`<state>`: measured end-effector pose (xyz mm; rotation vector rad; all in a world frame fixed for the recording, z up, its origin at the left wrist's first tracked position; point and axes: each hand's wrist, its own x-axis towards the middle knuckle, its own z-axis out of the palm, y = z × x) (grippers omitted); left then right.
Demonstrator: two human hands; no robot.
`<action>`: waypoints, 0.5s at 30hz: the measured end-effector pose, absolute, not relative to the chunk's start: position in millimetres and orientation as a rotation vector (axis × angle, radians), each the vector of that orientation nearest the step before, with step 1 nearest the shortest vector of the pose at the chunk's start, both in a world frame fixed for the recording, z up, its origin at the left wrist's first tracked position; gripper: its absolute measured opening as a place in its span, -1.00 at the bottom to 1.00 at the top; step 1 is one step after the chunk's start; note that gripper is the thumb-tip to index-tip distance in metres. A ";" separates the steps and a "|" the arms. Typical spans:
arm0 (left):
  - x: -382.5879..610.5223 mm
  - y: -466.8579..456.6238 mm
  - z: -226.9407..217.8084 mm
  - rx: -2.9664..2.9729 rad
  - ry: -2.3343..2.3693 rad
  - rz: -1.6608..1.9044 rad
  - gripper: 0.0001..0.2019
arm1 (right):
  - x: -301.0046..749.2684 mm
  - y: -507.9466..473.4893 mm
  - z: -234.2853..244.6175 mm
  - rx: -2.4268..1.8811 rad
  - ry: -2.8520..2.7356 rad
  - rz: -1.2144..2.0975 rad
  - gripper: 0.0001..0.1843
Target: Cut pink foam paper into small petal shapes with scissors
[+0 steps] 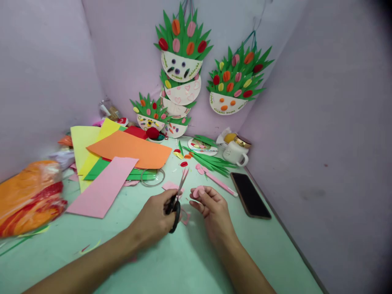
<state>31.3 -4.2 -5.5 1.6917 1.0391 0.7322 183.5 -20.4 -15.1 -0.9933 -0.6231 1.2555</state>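
My left hand (156,218) grips black-handled scissors (177,200), blades pointing up and away over the pale green table (171,261). Just to the right, my right hand (211,206) pinches a small pink paper oval (198,191) between thumb and fingers. A pink paper scrap (170,186) lies under the scissor blades, and another pink offcut (185,218) lies between my hands.
Stacked paper sheets, pink (104,185), orange (131,149), yellow and green, lie at the left. An orange plastic bag (29,196) sits far left. A black phone (250,194), a white mug (235,153), green paper strips (211,161) and paper flower baskets (182,61) on the wall are behind.
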 end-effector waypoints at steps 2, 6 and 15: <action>30.3 -6.9 -4.4 1.917 1.083 0.632 -0.91 | 184.2 -19.7 -14.6 -0.983 -0.620 1.243 -0.82; 30.6 -11.5 1.8 2.159 1.109 0.505 -0.88 | 183.3 -19.4 -14.8 -0.954 -0.624 1.231 -0.83; 29.9 -12.5 7.0 2.207 1.120 0.460 -0.79 | 184.0 -20.7 -14.1 -0.903 -0.660 1.268 -0.80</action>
